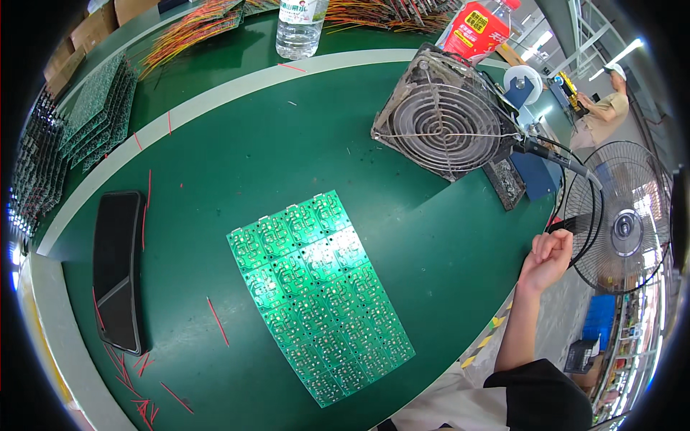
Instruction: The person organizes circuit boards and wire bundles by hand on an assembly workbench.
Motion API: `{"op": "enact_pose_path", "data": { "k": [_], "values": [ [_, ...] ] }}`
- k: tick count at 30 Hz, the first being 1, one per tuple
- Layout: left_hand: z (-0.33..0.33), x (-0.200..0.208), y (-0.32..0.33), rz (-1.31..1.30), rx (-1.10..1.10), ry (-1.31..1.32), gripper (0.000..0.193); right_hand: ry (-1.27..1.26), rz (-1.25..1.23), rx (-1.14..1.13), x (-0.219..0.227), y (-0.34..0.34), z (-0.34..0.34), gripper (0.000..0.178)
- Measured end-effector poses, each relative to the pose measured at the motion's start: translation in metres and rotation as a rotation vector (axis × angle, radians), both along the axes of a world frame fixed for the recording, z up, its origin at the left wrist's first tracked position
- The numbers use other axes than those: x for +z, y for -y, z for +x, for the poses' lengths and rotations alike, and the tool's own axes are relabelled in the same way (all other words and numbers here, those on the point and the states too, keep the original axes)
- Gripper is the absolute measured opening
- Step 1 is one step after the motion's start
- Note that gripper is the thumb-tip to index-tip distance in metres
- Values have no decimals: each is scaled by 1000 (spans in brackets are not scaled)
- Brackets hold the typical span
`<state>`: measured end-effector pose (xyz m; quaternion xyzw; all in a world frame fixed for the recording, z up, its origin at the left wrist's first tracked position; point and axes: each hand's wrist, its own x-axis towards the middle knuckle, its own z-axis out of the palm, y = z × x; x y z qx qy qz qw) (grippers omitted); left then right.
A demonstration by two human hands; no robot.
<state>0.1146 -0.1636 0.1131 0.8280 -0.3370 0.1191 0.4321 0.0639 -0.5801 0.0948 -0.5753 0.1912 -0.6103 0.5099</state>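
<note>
our right hand hangs loosely curled, empty, right of the green panelled circuit board; left hand unseen; we'd steady the panel flat.

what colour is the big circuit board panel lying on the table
Green, with silvery solder spots: the circuit board panel, clearest in the head view.

Open mat around the circuit panel; extractor fan blocks far right.

Far edge of bench, centre: clear plastic water bottle, upright, white and pale green label around it. To its right, behind the metal fan: red carton, yellow and white panel on its face. Top left corner: brown cardboard boxes.
</note>
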Motion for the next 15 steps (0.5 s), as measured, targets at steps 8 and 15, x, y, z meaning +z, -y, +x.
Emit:
{"op": "enact_pose_path", "data": {
  "k": [8, 15],
  "values": [
    [-7, -6, -6, 43, 49, -48, 10, 13, -12, 30, -1, -3, -1, 34],
    [5, 3, -1, 83, 65, -98, 9, -1, 7, 17, 1, -6, 6, 34]
  ]
}}
